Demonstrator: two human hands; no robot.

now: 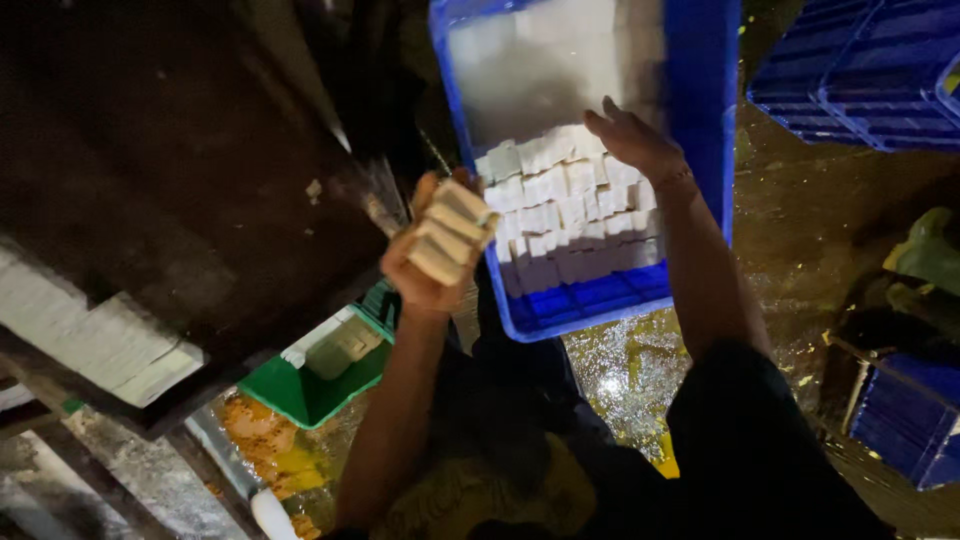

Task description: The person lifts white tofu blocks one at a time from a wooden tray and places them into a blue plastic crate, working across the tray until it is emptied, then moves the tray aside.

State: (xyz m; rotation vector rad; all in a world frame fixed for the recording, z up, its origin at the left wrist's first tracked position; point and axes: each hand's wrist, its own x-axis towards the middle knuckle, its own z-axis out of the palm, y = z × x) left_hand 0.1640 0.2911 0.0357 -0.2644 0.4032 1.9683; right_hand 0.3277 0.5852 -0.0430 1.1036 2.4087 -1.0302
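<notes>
Head view, looking down past the person's own arms: the left hand [432, 268] is raised between the dark bench on the left and the blue crate [700, 120] ahead, its fingers curled shut around a short stack of pale tan blocks [452, 232]. The stack's long axis runs slantwise, from low left to upper right, and its upper end comes to just beside the crate's near left corner, where the rim meets the white pieces.

The right hand [635, 140] is already inside the crate, palm down with the fingers stretched forward and loosely spread, holding nothing. It rests on, or just over, the far right part of the layer of white cubes [560, 205]; whether the fingertips actually press on them cannot be told. The cubes lie packed in rows across the near half of the crate, while the far half shows a pale bare floor.

So the right hand is plainly the nearer one to the packed cubes, which lie directly under and to the left of its fingers; the left hand, with its blocks, stands outside the crate wall, to the left of those rows.

Below the left forearm sits a green tray [300, 390] with a few tan pieces in it. More blue crates [860, 80] are stacked at the upper right, on a wet floor [620, 370].
</notes>
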